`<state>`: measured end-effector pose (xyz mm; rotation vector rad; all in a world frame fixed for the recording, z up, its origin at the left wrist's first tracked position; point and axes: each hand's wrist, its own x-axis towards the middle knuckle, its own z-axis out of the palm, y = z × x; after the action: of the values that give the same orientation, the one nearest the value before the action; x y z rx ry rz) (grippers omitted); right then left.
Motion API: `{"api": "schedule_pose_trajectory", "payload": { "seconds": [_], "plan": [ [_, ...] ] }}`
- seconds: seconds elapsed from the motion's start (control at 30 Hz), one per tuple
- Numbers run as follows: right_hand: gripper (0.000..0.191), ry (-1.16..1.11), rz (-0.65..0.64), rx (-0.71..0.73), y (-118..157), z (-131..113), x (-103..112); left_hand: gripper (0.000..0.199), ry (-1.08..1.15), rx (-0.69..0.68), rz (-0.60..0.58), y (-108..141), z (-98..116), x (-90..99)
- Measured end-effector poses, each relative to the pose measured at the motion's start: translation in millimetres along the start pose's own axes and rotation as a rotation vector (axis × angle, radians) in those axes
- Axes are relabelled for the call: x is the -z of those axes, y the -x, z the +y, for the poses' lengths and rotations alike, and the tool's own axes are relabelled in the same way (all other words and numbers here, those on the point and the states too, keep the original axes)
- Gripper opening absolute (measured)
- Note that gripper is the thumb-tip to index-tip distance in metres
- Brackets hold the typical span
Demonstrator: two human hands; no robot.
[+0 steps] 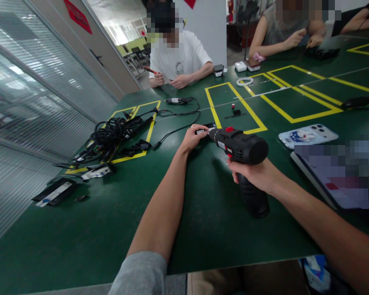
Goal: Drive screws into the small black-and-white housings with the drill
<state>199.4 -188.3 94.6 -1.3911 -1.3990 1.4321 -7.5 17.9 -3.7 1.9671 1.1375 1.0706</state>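
While the right hand point(253, 174) grasps the black drill point(242, 146), the left hand point(193, 137) is at a small dark piece point(211, 125) by the drill's front end; I can't tell whether it's clasped. Tangled cables point(113, 133) lie left of the drill, a phone point(307, 136) right.

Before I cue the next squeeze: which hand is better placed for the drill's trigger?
Right, I'd judge: the right hand grips the drill by its handle, while the left hand is at the dark piece in front of it.
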Motion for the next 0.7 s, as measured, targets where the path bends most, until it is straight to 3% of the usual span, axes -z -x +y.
{"api": "schedule_pose_trajectory", "payload": {
  "seconds": [0.7],
  "plan": [
    [0.003,0.042,-0.003,0.002,1.7,-2.0,0.8,0.023,-0.016,-0.007,-0.004,0.5,2.4,0.1]
  ]
}}
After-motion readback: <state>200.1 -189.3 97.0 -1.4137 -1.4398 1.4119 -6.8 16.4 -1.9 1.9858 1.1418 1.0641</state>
